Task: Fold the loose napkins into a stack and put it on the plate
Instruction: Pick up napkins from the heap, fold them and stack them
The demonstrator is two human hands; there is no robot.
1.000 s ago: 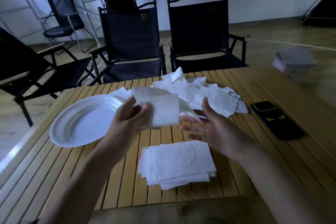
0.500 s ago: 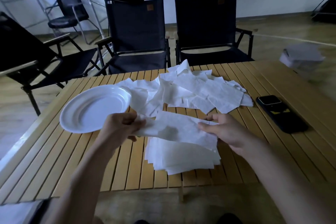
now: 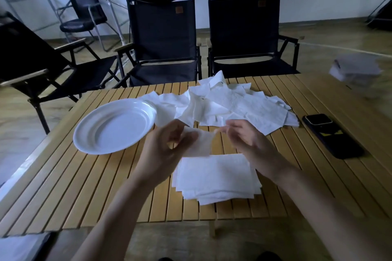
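A stack of folded white napkins [image 3: 216,178] lies on the slatted wooden table [image 3: 84,186] in front of me. Just above its far edge I hold one white napkin [image 3: 200,144] between both hands. My left hand [image 3: 163,150] grips its left side and my right hand [image 3: 244,140] pinches its right corner. Both hands are blurred. A heap of loose white napkins [image 3: 233,104] covers the table's far middle. The white plate [image 3: 114,126] sits at the left with nothing on it, touching the heap's left edge.
A dark phone [image 3: 331,133] lies on the table at the right. Two black folding chairs [image 3: 165,38] stand behind the table, another one at the far left. A grey box [image 3: 356,68] sits off the table's far right corner.
The held napkin has gone from spread wide over the stack to a narrower piece between my hands, which have moved closer together. The camera has tilted slightly.
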